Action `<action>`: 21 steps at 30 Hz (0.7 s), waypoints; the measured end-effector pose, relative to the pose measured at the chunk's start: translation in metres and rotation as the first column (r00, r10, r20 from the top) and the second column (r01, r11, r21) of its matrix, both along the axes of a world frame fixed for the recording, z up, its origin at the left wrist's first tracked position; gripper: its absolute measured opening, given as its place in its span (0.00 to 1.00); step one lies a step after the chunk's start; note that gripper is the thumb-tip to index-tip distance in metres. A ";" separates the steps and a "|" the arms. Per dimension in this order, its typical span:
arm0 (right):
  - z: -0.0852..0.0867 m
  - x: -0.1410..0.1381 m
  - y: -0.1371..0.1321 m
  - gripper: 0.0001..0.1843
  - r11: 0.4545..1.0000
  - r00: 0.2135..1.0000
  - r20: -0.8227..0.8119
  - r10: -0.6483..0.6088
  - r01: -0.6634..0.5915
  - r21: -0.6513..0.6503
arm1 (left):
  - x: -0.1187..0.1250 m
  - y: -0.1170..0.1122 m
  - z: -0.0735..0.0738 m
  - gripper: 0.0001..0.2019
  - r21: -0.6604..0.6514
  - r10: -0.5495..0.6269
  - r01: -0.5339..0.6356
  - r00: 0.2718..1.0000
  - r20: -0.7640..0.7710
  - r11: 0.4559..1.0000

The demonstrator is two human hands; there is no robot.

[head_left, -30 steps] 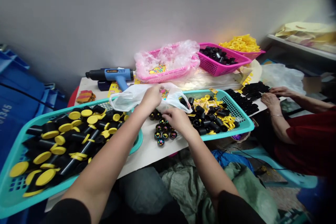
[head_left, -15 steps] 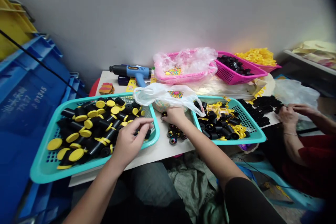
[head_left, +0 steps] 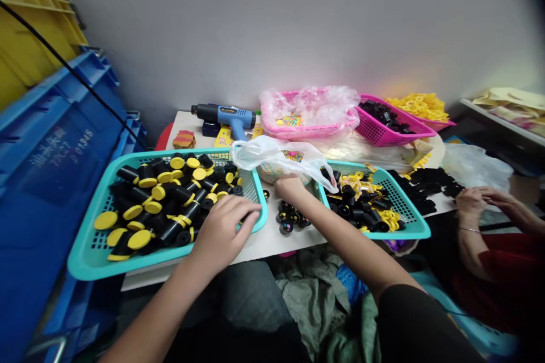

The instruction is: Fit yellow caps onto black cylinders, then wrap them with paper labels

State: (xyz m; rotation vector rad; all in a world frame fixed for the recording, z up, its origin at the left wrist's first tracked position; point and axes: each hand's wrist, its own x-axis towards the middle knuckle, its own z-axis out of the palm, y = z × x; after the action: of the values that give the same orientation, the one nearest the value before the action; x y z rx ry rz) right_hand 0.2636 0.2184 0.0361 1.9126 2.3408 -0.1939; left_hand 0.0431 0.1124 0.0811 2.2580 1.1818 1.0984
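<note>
My left hand (head_left: 227,229) rests at the near right corner of a teal basket (head_left: 263,210), fingers stretched out, with nothing seen in it. That basket is full of black cylinders with yellow caps (head_left: 140,238). My right hand (head_left: 290,187) reaches down at an open clear plastic bag (head_left: 272,150) of small colourful beads (head_left: 293,155); its fingertips are hidden. One small round black piece (head_left: 266,194) stands just left of it. Several more black pieces with coloured beads inside (head_left: 286,227) sit on the table below my right wrist.
Right of my arm, another teal basket (head_left: 419,229) holds black cylinders and yellow parts. A blue heat gun (head_left: 234,116) and pink baskets (head_left: 385,135) lie behind. At the right, a co-worker's hands (head_left: 472,201) are beside black parts (head_left: 434,181). Blue crates (head_left: 63,142) stand left.
My right hand has moved from the small black piece to the bead bag, leaving that piece on the table. My left hand has shifted slightly right and lies flatter. The view has turned a little left.
</note>
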 end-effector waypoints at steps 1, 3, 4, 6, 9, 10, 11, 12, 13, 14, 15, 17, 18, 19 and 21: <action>-0.004 -0.003 0.001 0.16 1.000 1.000 -0.015 0.006 -0.006 0.000 | 0.007 0.011 0.004 0.09 0.012 0.014 -0.013 0.996 -0.087 1.000; -0.009 -0.005 0.002 0.18 1.000 0.998 -0.053 0.016 -0.015 0.009 | 0.024 0.034 0.011 0.10 -0.003 0.034 -0.036 0.957 -0.287 0.999; -0.010 -0.005 0.002 0.18 1.000 0.997 -0.074 0.022 -0.021 0.018 | 0.033 0.045 0.014 0.10 -0.028 0.024 -0.038 0.921 -0.389 0.999; -0.011 -0.004 0.003 0.17 0.999 0.993 -0.108 0.040 -0.037 0.036 | 0.051 0.065 0.017 0.09 -0.094 -0.030 -0.026 0.831 -0.555 0.995; -0.008 -0.001 0.000 0.13 0.996 0.989 -0.126 0.076 -0.070 0.052 | 0.073 0.088 0.013 0.06 -0.177 -0.111 -0.011 0.740 -0.663 0.984; -0.006 -0.001 -0.002 0.10 0.995 0.988 -0.130 0.089 -0.082 0.059 | 0.079 0.094 0.010 0.06 -0.196 -0.128 -0.009 0.727 -0.675 0.980; -0.002 0.000 -0.004 0.08 0.993 0.986 -0.134 0.102 -0.094 0.068 | 0.085 0.099 0.006 0.06 -0.219 -0.147 -0.010 0.710 -0.688 0.976; 0.002 0.001 -0.007 0.07 0.992 0.984 -0.140 0.114 -0.103 0.079 | 0.090 0.103 0.002 0.07 -0.241 -0.163 -0.015 0.694 -0.701 0.970; 0.009 0.002 -0.010 0.06 0.990 0.981 -0.147 0.125 -0.113 0.090 | 0.095 0.107 -0.003 0.09 -0.262 -0.177 -0.023 0.681 -0.711 0.965; 0.017 0.005 -0.012 0.06 0.987 0.978 -0.156 0.136 -0.121 0.102 | 0.099 0.110 -0.007 0.11 -0.280 -0.187 -0.033 0.670 -0.718 0.959; 0.026 0.008 -0.014 0.06 0.985 0.975 -0.166 0.146 -0.128 0.115 | 0.102 0.113 -0.012 0.13 -0.295 -0.192 -0.045 0.664 -0.722 0.954; 0.045 0.020 -0.011 0.08 0.979 0.971 -0.192 0.141 -0.109 0.170 | 0.109 0.117 -0.021 0.16 -0.310 -0.189 -0.065 0.670 -0.718 0.948; 0.054 0.027 -0.007 0.11 0.973 0.969 -0.220 0.113 -0.062 0.223 | 0.111 0.118 -0.024 0.16 -0.313 -0.184 -0.070 0.680 -0.709 0.947; 0.062 0.035 -0.001 0.14 0.960 0.964 -0.257 0.070 0.004 0.278 | 0.113 0.119 -0.027 0.16 -0.312 -0.177 -0.071 0.696 -0.696 0.948; 0.072 0.053 0.012 0.16 0.927 0.942 -0.334 -0.020 0.143 0.346 | 0.117 0.120 -0.031 0.16 -0.308 -0.168 -0.055 0.739 -0.652 0.950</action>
State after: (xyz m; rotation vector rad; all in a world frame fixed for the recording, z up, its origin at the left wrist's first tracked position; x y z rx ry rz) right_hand 0.3165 0.2306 0.1081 2.3109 2.6656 -0.0875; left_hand 0.1605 0.2329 0.0503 2.4674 1.3946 -0.0011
